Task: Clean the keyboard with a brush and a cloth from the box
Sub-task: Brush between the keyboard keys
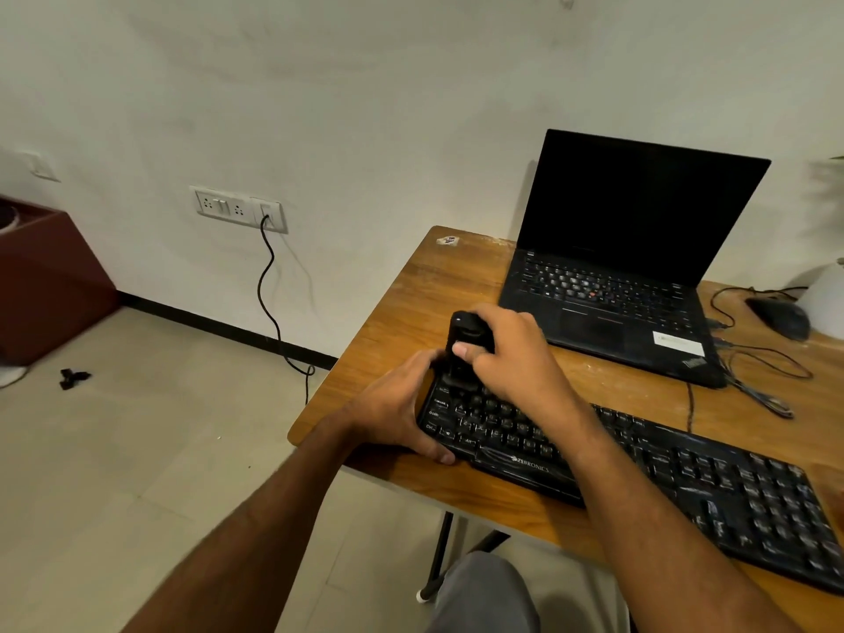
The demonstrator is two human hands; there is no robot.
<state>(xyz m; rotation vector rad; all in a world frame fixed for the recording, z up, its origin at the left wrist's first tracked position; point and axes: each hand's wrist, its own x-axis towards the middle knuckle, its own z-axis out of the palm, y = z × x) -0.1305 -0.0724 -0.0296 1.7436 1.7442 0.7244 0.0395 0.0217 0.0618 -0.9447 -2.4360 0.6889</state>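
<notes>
Wooden table runs from the near left corner off to the right. Laptop sits open at the far side, screen dark. Black keyboard lies along the near edge, its long axis going left-far to right-near, most of its length stretching right of both hands. Mouse far right, cables trailing beside the laptop. No box or cloth in view.

Left hand is wrapped on the keyboard's left end, thumb on the near edge, fingers curled over the far-left corner, pinning it down. Right hand is clamped on the brush, a stubby black tool held upright, thumb pressed on its front, lower end touching the keys at the top-left corner, just beside the left hand's fingers. Bristles too dark to make out.

Judgement: brushing is under way at the left end. Uncleaned rows lie right and nearer, so the sweep likely has to travel along the long axis toward the right; right hand has the brush and the free path, left just braces
</notes>
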